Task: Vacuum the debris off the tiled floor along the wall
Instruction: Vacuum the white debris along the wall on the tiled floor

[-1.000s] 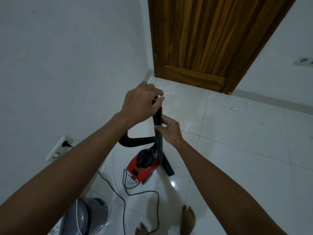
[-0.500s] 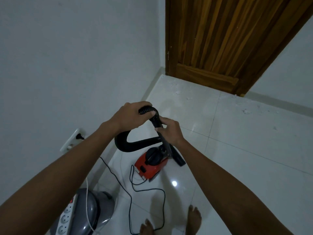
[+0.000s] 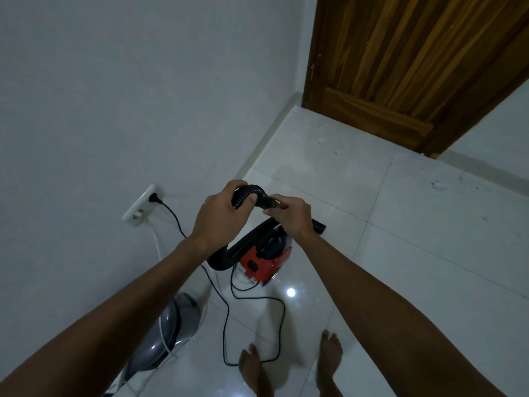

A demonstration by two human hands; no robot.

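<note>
In the head view, the left hand (image 3: 220,213) was curled around the ribbed black hose (image 3: 246,196) near its bend, while the right hand (image 3: 294,217) gripped the rigid nozzle tube (image 3: 318,225) just beside it, above the red vacuum cleaner (image 3: 264,260) standing on the tiled floor (image 3: 429,267). The debris (image 3: 436,184) lay well apart, scattered along the wall and before the wooden door (image 3: 415,67). To do this step well, the person should probably keep both hands firm, lower the nozzle flat to the tiles, and mind the black cord (image 3: 226,325) near the bare feet (image 3: 252,368).
</note>
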